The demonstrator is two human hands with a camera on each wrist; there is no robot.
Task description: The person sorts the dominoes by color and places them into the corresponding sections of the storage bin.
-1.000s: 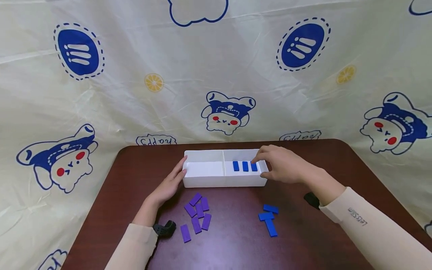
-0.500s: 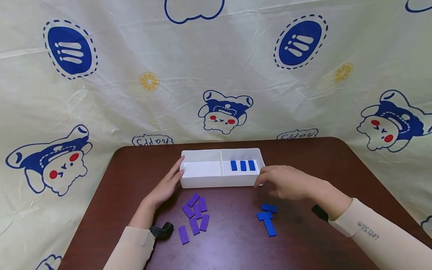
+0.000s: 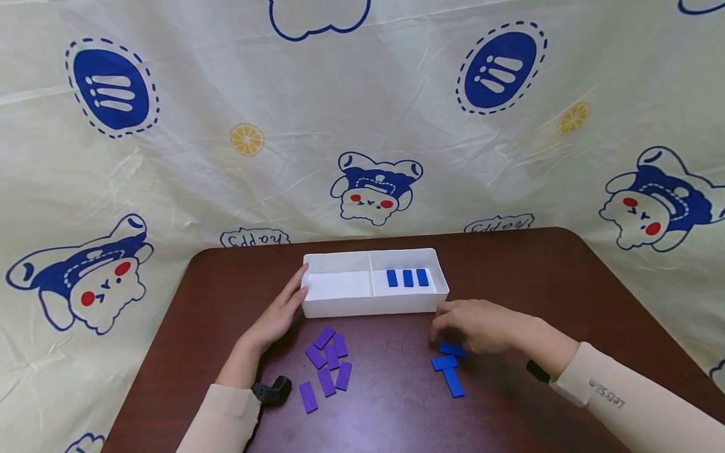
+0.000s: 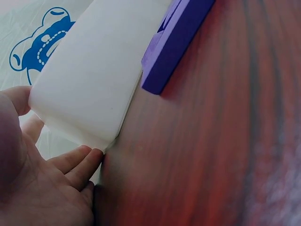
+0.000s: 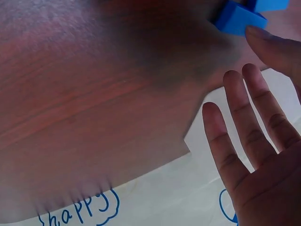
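Observation:
A white two-compartment box [image 3: 374,307] stands toward the back of the table. My left hand [image 3: 276,319] rests at its left end, with extended fingers [image 4: 77,165] touching the wall in the left wrist view. Three blue blocks [image 3: 408,278] lie in a row inside the right compartment; the left compartment holds nothing. My right hand [image 3: 481,324] hovers just in front of the box's right corner, over the farthest of three loose blue blocks [image 3: 453,382] and partly covering it. The right wrist view shows its fingers [image 5: 247,122] spread, the thumb near a blue block [image 5: 240,21].
Several flat purple blocks [image 3: 325,380] lie in a loose group on the dark brown table [image 3: 391,402], in front of the box's left half. A patterned light cloth [image 3: 306,182] hangs behind the table's back edge.
My right hand has left the third blue block in the right compartment, come out over the box's front right corner, and moved down toward the loose blue blocks. My left hand stays at the box.

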